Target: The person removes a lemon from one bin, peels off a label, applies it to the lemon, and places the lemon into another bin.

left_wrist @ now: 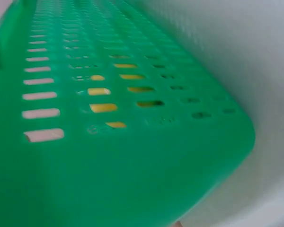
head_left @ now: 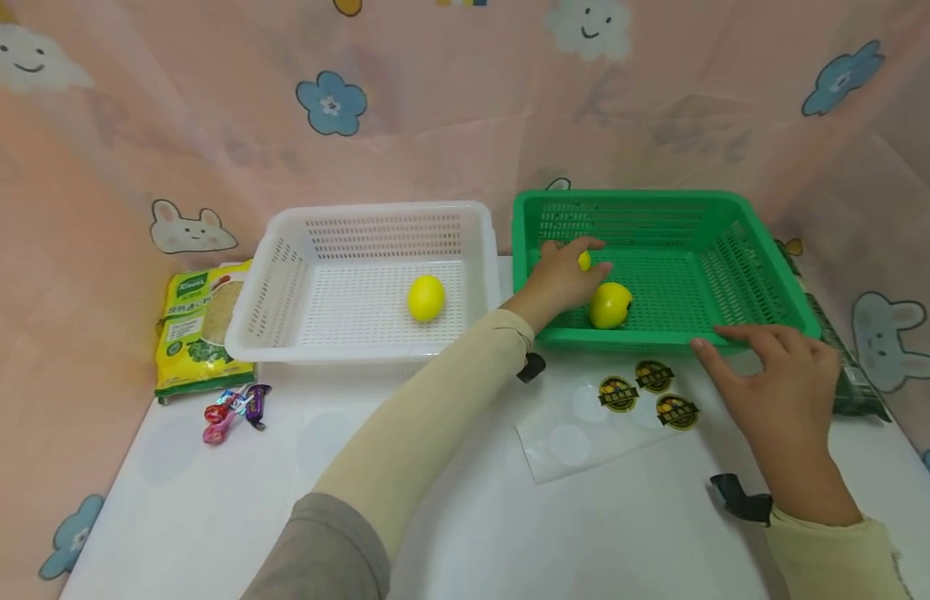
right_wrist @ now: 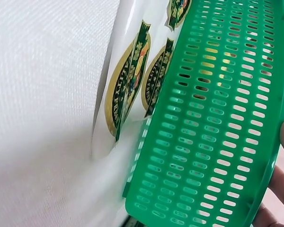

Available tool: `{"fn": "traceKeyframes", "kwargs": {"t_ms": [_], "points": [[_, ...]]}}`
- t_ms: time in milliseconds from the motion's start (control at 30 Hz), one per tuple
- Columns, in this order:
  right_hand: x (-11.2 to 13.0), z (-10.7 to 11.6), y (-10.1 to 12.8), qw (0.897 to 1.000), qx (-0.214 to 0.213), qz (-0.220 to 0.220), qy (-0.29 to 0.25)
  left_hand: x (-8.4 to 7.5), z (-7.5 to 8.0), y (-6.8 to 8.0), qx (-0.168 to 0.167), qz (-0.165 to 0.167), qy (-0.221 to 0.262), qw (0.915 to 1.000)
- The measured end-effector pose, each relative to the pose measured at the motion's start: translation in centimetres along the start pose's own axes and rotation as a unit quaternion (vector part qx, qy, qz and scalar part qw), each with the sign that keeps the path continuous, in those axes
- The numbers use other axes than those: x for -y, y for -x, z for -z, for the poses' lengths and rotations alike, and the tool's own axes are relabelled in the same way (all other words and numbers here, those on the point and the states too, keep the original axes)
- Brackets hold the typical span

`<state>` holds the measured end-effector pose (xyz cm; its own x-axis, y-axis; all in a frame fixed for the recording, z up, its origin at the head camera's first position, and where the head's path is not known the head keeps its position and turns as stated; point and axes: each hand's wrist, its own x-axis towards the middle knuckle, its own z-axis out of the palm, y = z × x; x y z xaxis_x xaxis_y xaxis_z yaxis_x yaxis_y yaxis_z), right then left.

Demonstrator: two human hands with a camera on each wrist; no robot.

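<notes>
My left hand [head_left: 558, 279] reaches over the front rim into the green basket [head_left: 742, 337]. Its fingers and thumb curl round a yellow fruit [head_left: 584, 260], mostly hidden by the hand. Just in front of that hand, a yellow apple [head_left: 610, 305] with a dark dimple lies inside the basket. Bits of yellow fruit [left_wrist: 103, 108] show through the slots in the left wrist view. My right hand [head_left: 783, 392] pinches the front rim near the right corner; its fingers [right_wrist: 280, 187] show at the rim in the right wrist view.
A white basket [head_left: 247, 333] on the left holds a lemon [head_left: 426, 298]. Beside it are a yellow food packet [head_left: 198, 333] and wrapped candies [head_left: 236, 410]. A clear sheet [head_left: 558, 458] with round stickers [head_left: 618, 394] lies before the green basket. A dark packet [head_left: 847, 367] stands right.
</notes>
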<state>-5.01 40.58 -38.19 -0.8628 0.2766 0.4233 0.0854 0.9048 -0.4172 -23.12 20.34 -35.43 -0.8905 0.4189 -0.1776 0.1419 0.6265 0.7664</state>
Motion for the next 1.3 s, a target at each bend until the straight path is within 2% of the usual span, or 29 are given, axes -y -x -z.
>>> {"fn": "traceKeyframes", "kwargs": {"t_ms": [200,300,367,500,567,700,867,1000,1067,1167,1300], "points": [[0.0,-0.1,0.1,1.000,0.011,-0.013,0.004,0.9,0.7,1.5,-0.014,-0.052,0.057,0.9969],[-0.1,-0.3,0.1,1.000,0.007,-0.012,0.001,1.4,1.0,2.6,-0.027,-0.087,0.082,0.9925],[-0.2,-0.3,0.1,1.000,0.006,-0.013,0.001,1.7,1.2,3.6,-0.037,-0.121,0.113,0.9856],[0.0,0.0,0.1,0.999,0.035,-0.033,0.007,2.6,1.1,6.2,-0.046,-0.177,0.186,0.9654],[0.1,0.3,0.0,0.997,0.058,-0.046,0.012,3.1,1.0,7.7,-0.049,-0.193,0.212,0.9566],[-0.1,0.6,-0.3,0.993,0.096,-0.060,0.017,4.5,1.3,10.1,-0.062,-0.216,0.234,0.9458],[0.1,1.3,-0.8,0.991,0.117,-0.070,0.011,6.9,2.9,12.2,-0.093,-0.219,0.242,0.9406],[2.0,1.8,-1.1,0.990,0.110,-0.087,-0.025,8.4,5.0,13.6,-0.135,-0.206,0.258,0.9343],[3.7,1.8,-1.3,0.988,0.108,-0.090,-0.057,9.1,6.1,14.1,-0.157,-0.198,0.267,0.9297],[7.0,1.0,-1.8,0.983,0.103,-0.069,-0.132,10.1,7.8,14.5,-0.187,-0.191,0.267,0.9261],[12.2,-1.4,-2.2,0.965,0.113,-0.025,-0.235,11.6,10.1,14.4,-0.207,-0.165,0.247,0.9321]]}}
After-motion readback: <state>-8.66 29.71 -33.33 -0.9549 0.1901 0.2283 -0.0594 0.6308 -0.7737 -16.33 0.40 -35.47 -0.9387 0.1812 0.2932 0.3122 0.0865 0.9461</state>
